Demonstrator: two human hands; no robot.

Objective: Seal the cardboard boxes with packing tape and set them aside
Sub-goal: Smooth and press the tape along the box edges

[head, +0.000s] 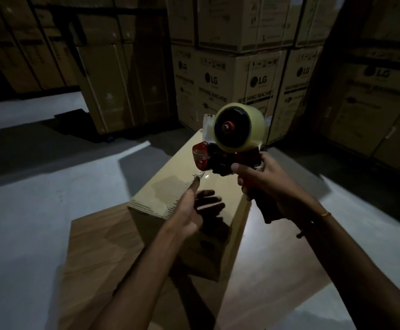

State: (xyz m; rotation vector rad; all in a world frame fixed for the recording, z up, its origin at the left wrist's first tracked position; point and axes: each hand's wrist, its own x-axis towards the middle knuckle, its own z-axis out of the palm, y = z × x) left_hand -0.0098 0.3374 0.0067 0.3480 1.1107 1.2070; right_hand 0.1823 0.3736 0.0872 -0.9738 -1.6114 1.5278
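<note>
Right now, L hand (189, 210) has its forefinger stretched onto the tape end atop the cardboard box (184, 186), which stands on a brown board (103, 246). R hand (263, 179) grips the tape dispenser (232, 139) just above. Box prob light, stiff; grab by sides.

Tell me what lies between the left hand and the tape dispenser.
In the head view, only the cardboard box's taped top shows between the left hand and the tape dispenser, held above it by the right hand.
</note>
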